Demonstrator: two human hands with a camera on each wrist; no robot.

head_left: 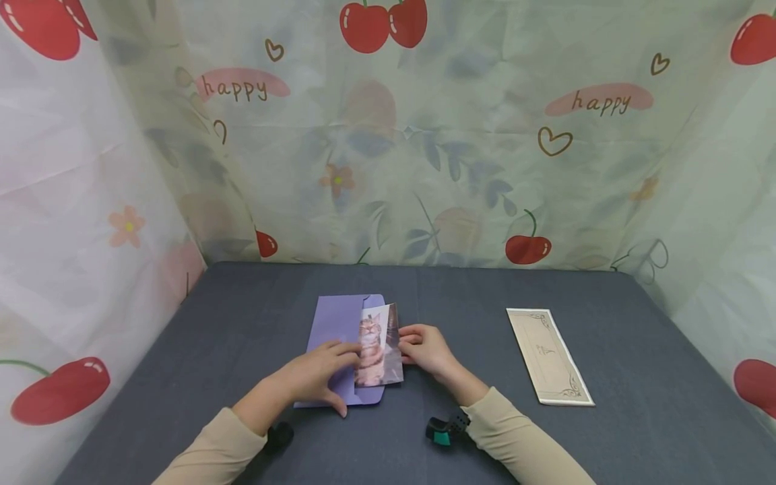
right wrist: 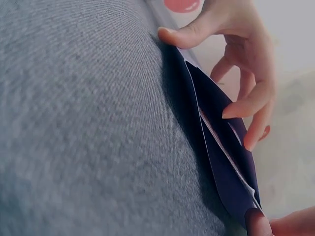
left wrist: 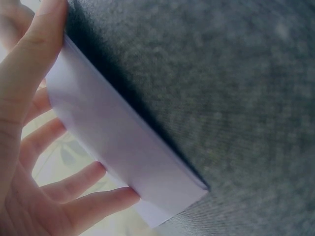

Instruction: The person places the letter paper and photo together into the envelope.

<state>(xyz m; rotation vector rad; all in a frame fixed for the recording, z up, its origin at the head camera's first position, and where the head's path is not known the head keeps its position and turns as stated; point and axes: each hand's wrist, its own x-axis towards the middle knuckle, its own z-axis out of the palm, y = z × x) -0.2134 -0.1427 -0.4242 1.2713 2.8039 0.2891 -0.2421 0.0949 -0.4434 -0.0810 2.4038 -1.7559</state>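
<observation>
A purple envelope (head_left: 339, 320) lies on the dark tabletop, its flap side to the right. Partly inside its open right side sits a cat picture card (head_left: 371, 350), its right part sticking out. My left hand (head_left: 321, 370) rests over the envelope with fingers spread on its upper face and thumb at the near edge. In the left wrist view those fingers touch the pale-looking envelope (left wrist: 113, 123). At the card's right edge, my right hand (head_left: 427, 347) pinches it between thumb and fingers. The right wrist view shows the envelope's mouth (right wrist: 211, 93) gaping around the card's edge.
To the right lies a cream card (head_left: 550, 357) with an ornamental border. A black wrist device with a green patch (head_left: 445, 431) sits by my right sleeve, another dark one (head_left: 280, 436) by the left. Cherry-patterned cloth (head_left: 412, 168) hangs behind the table (head_left: 461, 296) and at both sides.
</observation>
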